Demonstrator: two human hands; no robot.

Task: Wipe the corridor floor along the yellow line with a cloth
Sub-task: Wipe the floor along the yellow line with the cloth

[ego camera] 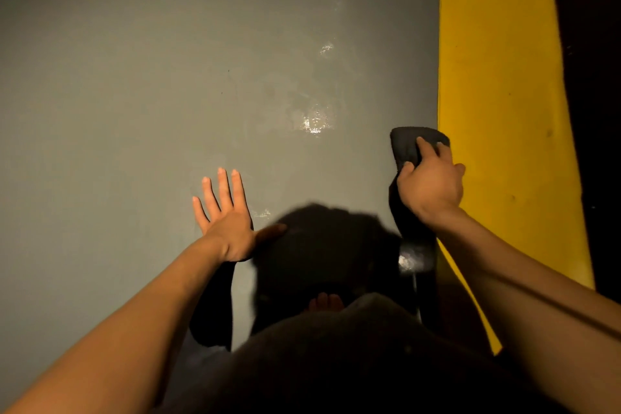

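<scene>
A dark cloth (405, 144) lies on the grey corridor floor (168, 77), right beside the left edge of the wide yellow line (497, 94). My right hand (431, 183) grips the cloth from above, fingers curled over it, the cloth's far end sticking out past the fingertips. My left hand (225, 215) lies flat on the grey floor to the left, fingers straight and spread, holding nothing.
Wet, shiny patches (314, 123) glint on the grey floor ahead of the cloth. Right of the yellow line runs a dark strip (594, 77). My own shadow and dark clothing (336, 346) fill the bottom middle; toes (326, 302) show there.
</scene>
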